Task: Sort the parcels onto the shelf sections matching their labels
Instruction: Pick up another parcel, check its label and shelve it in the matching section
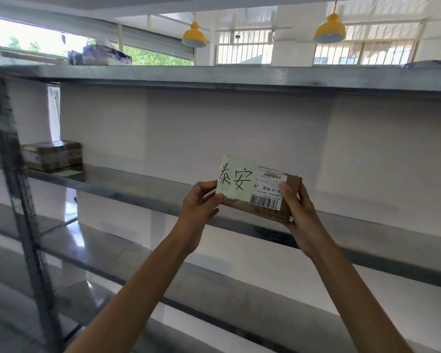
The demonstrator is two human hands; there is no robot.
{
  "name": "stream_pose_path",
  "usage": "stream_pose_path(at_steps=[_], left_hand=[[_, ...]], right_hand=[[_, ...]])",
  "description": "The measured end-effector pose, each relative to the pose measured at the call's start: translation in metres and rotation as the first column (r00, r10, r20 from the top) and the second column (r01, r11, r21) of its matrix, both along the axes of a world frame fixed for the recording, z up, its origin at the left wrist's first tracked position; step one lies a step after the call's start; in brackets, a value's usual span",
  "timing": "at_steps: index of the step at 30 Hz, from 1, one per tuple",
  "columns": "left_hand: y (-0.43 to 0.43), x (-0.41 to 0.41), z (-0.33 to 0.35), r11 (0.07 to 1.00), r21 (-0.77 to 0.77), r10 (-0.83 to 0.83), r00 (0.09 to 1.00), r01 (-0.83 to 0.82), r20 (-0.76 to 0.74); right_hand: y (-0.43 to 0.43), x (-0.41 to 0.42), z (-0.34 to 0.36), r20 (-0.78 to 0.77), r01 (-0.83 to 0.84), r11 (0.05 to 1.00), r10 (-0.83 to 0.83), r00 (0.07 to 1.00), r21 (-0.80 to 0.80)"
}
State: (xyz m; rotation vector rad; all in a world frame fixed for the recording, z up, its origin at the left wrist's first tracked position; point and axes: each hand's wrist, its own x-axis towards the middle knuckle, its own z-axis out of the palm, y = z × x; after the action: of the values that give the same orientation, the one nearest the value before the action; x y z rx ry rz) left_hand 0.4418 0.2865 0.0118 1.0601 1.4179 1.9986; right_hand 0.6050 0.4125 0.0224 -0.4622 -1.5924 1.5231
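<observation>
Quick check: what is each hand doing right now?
The left hand pinches the cardboard parcel at its left end.
The right hand grips the same parcel at its right end.

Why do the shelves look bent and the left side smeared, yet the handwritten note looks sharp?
Head view: the wide-angle lens bows the grey metal shelf edge; the grey metal upright and stacked brown parcels are blurred; the pale handwritten note on the brown cardboard parcel is crisp.
</observation>
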Motion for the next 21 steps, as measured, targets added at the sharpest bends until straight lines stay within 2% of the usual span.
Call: stream_pose_path(at_steps=[7,15,21], left_hand=[[-0.038,-0.045,-0.004,0.994,-0.016,0.111,0.993,-0.112,-0.025],[-0.091,-0.118,-0.011,0.984,-0.051,0.171,0.985,-0.170,0.027],[-0.130,-0.184,-0.011,0.980,-0.089,0.175,0.984,-0.176,-0.016]], right_hand=[[-0.023,-0.057,0.000,-0.020,-0.053,0.996,0.052,0.998,-0.073],[-0.066,-0.145,-0.005,-0.025,-0.127,0.986,0.125,0.992,-0.104],[-0.103,-0.212,-0.008,-0.018,-0.183,0.981,0.182,0.983,-0.062]])
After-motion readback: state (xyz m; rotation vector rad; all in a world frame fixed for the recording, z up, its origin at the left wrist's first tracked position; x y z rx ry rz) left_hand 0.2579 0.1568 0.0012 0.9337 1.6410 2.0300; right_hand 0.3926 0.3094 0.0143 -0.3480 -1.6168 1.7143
